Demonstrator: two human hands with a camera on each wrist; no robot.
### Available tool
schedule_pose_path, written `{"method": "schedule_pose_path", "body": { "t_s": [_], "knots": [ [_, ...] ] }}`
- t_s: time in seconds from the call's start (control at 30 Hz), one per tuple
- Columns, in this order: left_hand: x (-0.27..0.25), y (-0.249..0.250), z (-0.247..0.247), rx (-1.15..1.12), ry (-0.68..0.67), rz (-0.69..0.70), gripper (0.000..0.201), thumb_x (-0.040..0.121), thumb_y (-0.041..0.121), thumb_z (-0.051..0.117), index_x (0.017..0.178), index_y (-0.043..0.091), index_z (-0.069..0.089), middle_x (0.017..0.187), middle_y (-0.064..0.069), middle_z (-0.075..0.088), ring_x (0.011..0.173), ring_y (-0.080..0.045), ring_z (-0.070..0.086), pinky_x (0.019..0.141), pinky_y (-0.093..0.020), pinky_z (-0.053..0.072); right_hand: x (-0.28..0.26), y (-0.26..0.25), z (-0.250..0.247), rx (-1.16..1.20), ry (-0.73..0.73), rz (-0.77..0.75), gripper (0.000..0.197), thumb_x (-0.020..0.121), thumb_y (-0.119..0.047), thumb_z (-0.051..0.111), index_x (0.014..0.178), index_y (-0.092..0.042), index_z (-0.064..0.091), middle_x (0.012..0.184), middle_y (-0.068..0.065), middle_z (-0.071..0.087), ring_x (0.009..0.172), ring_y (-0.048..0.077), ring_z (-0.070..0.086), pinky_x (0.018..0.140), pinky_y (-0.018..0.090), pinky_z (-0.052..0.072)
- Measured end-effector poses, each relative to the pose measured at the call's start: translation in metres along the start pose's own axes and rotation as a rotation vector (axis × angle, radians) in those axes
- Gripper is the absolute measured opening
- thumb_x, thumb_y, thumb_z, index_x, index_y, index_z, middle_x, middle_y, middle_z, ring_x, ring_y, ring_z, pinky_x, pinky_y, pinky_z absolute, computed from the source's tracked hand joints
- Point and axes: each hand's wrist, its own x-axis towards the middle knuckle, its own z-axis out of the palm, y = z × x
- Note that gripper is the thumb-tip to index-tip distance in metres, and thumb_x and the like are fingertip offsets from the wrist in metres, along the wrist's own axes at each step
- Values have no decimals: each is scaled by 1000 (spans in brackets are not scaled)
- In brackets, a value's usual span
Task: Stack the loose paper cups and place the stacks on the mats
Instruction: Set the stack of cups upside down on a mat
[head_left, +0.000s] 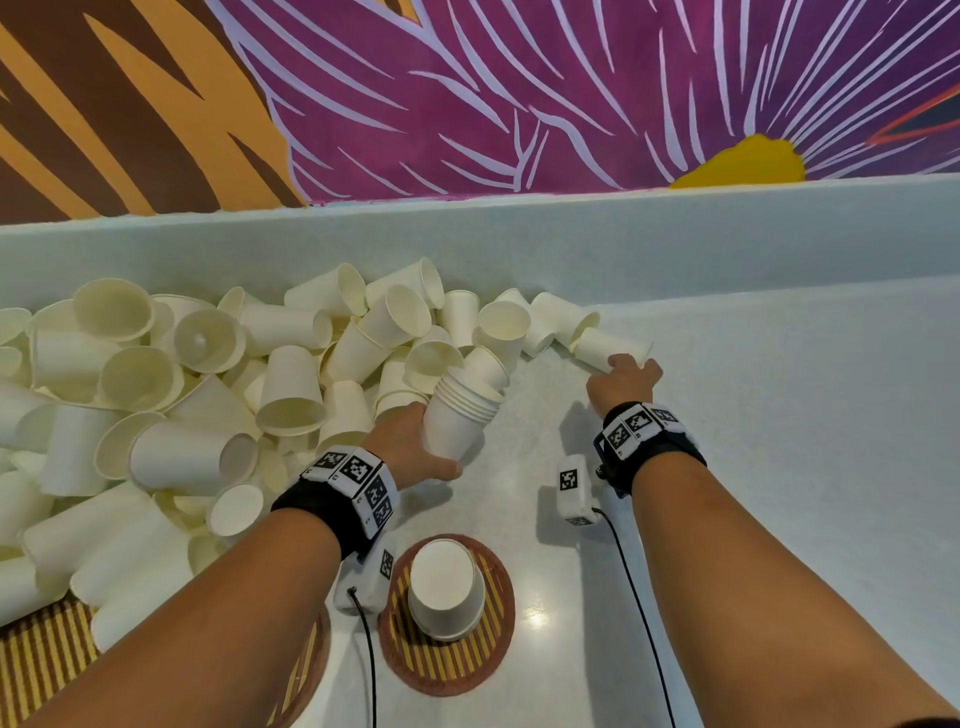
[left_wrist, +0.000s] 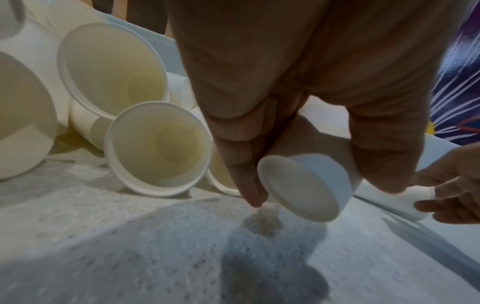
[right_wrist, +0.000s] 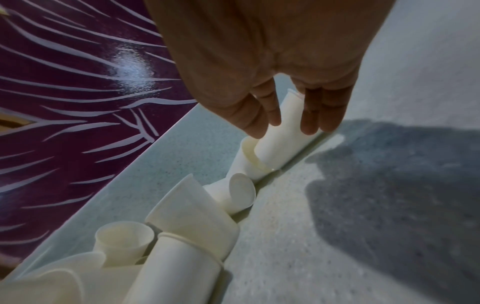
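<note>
We find no words, brands or numbers to read; only black-and-white square code markers (head_left: 357, 469) sit on both wristbands (head_left: 311, 506).

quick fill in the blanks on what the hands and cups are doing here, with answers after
1. The left hand grips a ___ of nested cups.
2. The right hand pinches a single cup that lies on its ___.
3. On the round mat a white cup stands upside ___.
4. The pile of loose cups lies on the person's ___ side.

Missing words: stack, side, down, left
</note>
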Motion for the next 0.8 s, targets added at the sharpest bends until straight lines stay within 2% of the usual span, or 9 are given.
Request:
{"method": "schedule_pose_path", "body": {
  "t_s": [0.07,0.13,0.2,0.27,0.33,0.4,0.5,0.63,0.8],
  "knots": [
    [1,0,0,3,-3,1,68,57,39,87,112,18,54,103,0,62,96,-21,59,83,-37,51,1,-1,-1,6,-33,5,49,89,-4,44,138,-9,44,150,13,17,115,37,53,98,34,44],
    [2,-2,1,-3,-6,-1,67,57,37,87,112,18,54,103,0,61,96,-21,59,82,-35,50,0,-5,-1,48,-46,-9,50,88,-2,44,138,-6,43,145,14,26,110,34,55,88,29,46],
    [2,-3,1,-8,-5,0,65,58,35,87,111,17,54,103,-1,62,96,-21,59,81,-34,49,-3,-9,-1,80,-19,-50,49,87,-1,44,136,-4,45,139,14,35,106,31,56,81,27,44],
    [2,-4,1,-8,-4,-3,63,59,33,87,110,16,55,103,-1,62,96,-21,59,80,-34,49,-10,-16,-3,65,62,-122,41,87,-2,46,128,-3,51,135,12,38,102,30,56,86,31,46],
    [3,-4,1,-3,-4,-11,62,60,32,87,111,16,55,103,-2,62,96,-22,59,81,-34,49,-19,-23,-8,-36,180,-193,35,86,-5,46,119,-8,57,131,10,42,106,32,55,93,41,46],
    [3,-4,0,-2,-5,-26,64,59,32,87,111,16,54,103,-2,61,97,-22,59,82,-35,49,-29,-31,-14,-149,282,-263,29,87,-9,45,112,-15,60,123,8,50,110,31,52,92,41,41],
    [2,-4,0,-1,-11,-32,62,60,31,87,111,15,54,103,-3,61,97,-23,59,80,-34,48,-42,-41,-18,-211,361,-407,26,86,-8,48,105,-18,61,113,7,57,106,29,52,87,39,39],
    [-1,-5,-1,-11,-8,-40,62,63,27,86,114,15,52,105,-2,59,96,-21,57,76,-30,41,-61,-53,-13,-2,194,-567,23,90,-3,47,106,-14,58,113,5,55,98,22,56,80,29,42],
    [-9,-6,-3,-7,14,-36,59,68,28,83,115,14,51,100,0,56,91,-19,55,71,-27,37,-92,-66,6,113,-38,-733,22,89,-2,52,107,-15,56,106,-1,61,95,12,57,85,24,45]
  ]
}}
